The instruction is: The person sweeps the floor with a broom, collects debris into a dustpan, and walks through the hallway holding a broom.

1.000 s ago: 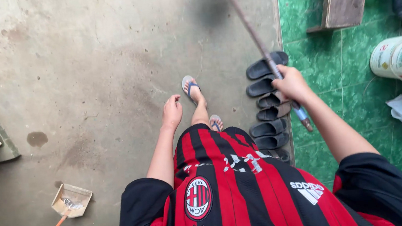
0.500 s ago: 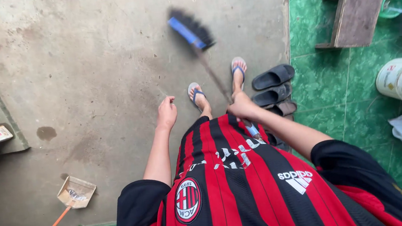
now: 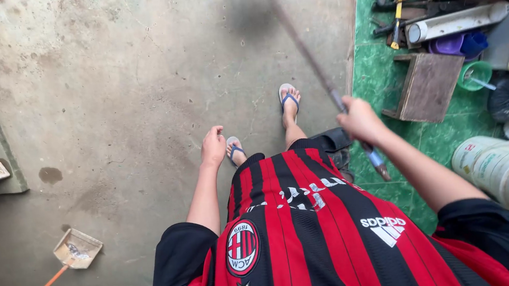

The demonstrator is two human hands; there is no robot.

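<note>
My right hand (image 3: pixel 358 119) grips the long brown handle of a broom (image 3: pixel 313 65). The stick slants up and away from me, and its blue head sits blurred at the top edge of the view. My left hand (image 3: pixel 213 146) hangs loosely curled beside my hip, holding nothing. I stand in blue sandals on a bare concrete floor (image 3: pixel 138 79), wearing a red and black striped shirt.
A small dustpan (image 3: pixel 78 247) with an orange handle lies at lower left. Green tiles (image 3: pixel 383 70) border the concrete on the right, carrying a wooden stool (image 3: pixel 427 85), white buckets (image 3: pixel 508 170), tools and clutter. Dark slippers (image 3: pixel 334 140) lie by my right leg.
The broom swung from low in front of my feet out and up to the far right. My right hand moved right with it. I stepped forward, and the view shifted.
</note>
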